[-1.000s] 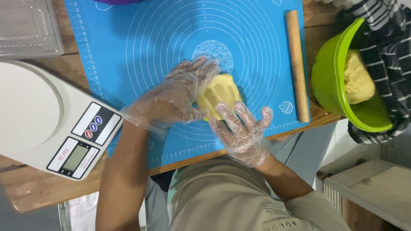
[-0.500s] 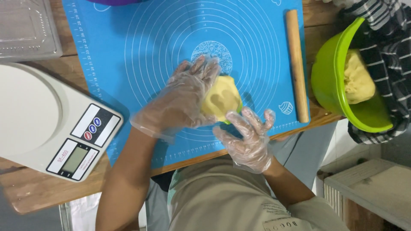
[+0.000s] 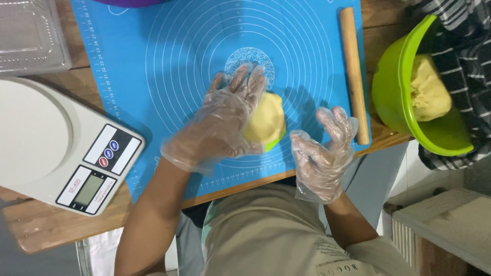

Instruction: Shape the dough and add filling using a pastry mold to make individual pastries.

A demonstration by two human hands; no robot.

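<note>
Two gloved hands over the blue silicone mat point(image 3: 153, 61). Left hand point(image 3: 222, 120) lies flat, fingers spread wide, palm pressing the yellow dough ball point(image 3: 268, 120), which sits near the mat's front edge, a little right of centre. Right hand point(image 3: 322, 148) is off the dough now, open with fingers loosely curled, holding nothing, hovering just beside the ball at the mat's front right part.

Change: half a second ago the right hand was close under the dough, a second ago both hands cupped it; now only the left stays on it, and the ball has shifted slightly rightward under the palm. Reads as one-handed pressing or rolling, shaping not finished judging by the lumpy round form.

Wooden rolling pin point(image 3: 353, 71) lies along the mat's right edge, untouched, same spot as before. Green bowl point(image 3: 394, 92) with more dough sits past the table's right edge, held against a striped sleeve point(image 3: 465, 66). White kitchen scale point(image 3: 61, 153) at the table's left, clear plastic container point(image 3: 30, 36) at the back left corner; both unmoved.
</note>
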